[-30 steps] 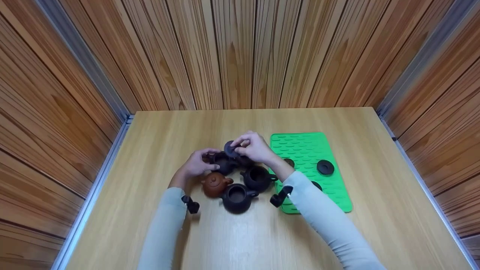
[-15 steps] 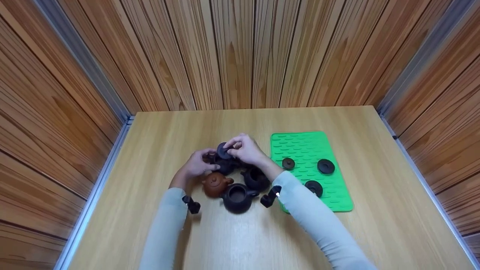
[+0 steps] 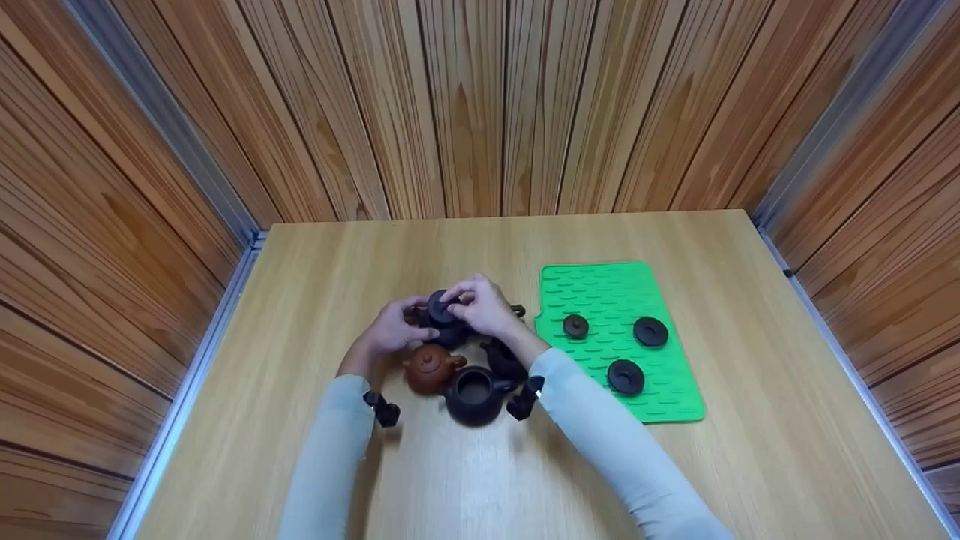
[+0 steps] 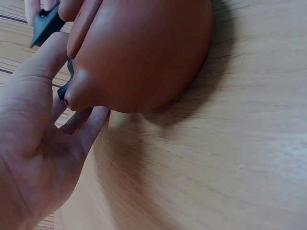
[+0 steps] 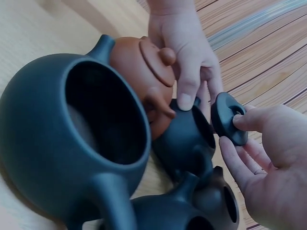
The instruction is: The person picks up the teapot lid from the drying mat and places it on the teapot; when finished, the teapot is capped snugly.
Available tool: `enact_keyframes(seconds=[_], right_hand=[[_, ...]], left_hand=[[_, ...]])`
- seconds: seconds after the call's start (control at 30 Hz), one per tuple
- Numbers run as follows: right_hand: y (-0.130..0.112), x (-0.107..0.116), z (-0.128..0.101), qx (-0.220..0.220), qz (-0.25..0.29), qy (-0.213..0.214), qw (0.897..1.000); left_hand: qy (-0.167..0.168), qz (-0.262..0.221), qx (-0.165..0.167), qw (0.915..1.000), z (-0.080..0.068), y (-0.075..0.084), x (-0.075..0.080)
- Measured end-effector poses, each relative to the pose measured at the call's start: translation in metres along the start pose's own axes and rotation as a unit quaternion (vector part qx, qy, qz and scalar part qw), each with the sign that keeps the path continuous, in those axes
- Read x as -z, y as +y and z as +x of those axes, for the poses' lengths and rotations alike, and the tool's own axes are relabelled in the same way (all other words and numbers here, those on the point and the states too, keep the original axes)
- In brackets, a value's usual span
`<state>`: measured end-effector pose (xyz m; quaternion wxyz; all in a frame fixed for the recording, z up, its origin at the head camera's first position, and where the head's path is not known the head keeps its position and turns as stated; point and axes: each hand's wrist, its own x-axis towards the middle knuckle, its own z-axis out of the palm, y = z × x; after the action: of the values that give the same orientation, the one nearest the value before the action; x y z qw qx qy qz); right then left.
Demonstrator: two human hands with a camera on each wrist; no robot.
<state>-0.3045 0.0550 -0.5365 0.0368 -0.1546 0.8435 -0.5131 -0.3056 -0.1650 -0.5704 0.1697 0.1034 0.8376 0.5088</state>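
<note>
Between the thumb and fingers of my left hand (image 3: 391, 327) is the body of a dark teapot (image 5: 181, 139), uncovered, at the back of a cluster. My right hand (image 3: 486, 309) pinches a round dark lid (image 5: 225, 117) by its knob. The lid is tilted at the teapot's opening, with a gap showing in the right wrist view. A reddish-brown teapot (image 3: 427, 369), its lid on, stands just in front of the left hand. Close by are a larger dark open teapot (image 3: 474, 411) and another dark teapot (image 3: 504, 362), partly under the right wrist. A small dark teapot (image 5: 223, 201) is mostly hidden in the head view.
A green textured mat (image 3: 592, 289) lies on the right of the wooden table (image 3: 337, 262). On it are a small brown lid (image 3: 576, 326), a black lid (image 3: 650, 332) and another black lid (image 3: 625, 377). Wood-panelled walls border the back and sides.
My right hand has carried the lid left and slightly down to the teapot's mouth. The left hand has stayed in place. The lids on the mat are now uncovered by the arm.
</note>
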Motion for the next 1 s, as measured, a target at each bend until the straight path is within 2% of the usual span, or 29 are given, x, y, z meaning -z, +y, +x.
enact_keyframes(seconds=[0.27,0.53,0.7,0.87,1.0], right_hand=[[0.007,-0.008,-0.004,-0.002,-0.018,0.01,1.0],[0.01,-0.013,-0.009,-0.01,-0.049,0.013,0.999],[0.008,-0.013,-0.008,0.008,-0.078,0.017,0.997],[0.008,-0.013,-0.007,0.021,-0.101,0.017,0.994],[0.008,-0.012,-0.008,0.014,-0.101,0.011,0.995]], left_hand=[[0.004,-0.011,0.013,0.9998,-0.001,-0.001,-0.003],[0.001,-0.002,0.018,0.9998,-0.003,-0.003,-0.004],[0.007,-0.002,0.022,0.9997,-0.003,-0.001,-0.002],[0.01,0.002,0.016,0.9998,-0.002,0.001,-0.001],[0.009,0.0,0.005,0.9999,0.0,0.0,-0.002]])
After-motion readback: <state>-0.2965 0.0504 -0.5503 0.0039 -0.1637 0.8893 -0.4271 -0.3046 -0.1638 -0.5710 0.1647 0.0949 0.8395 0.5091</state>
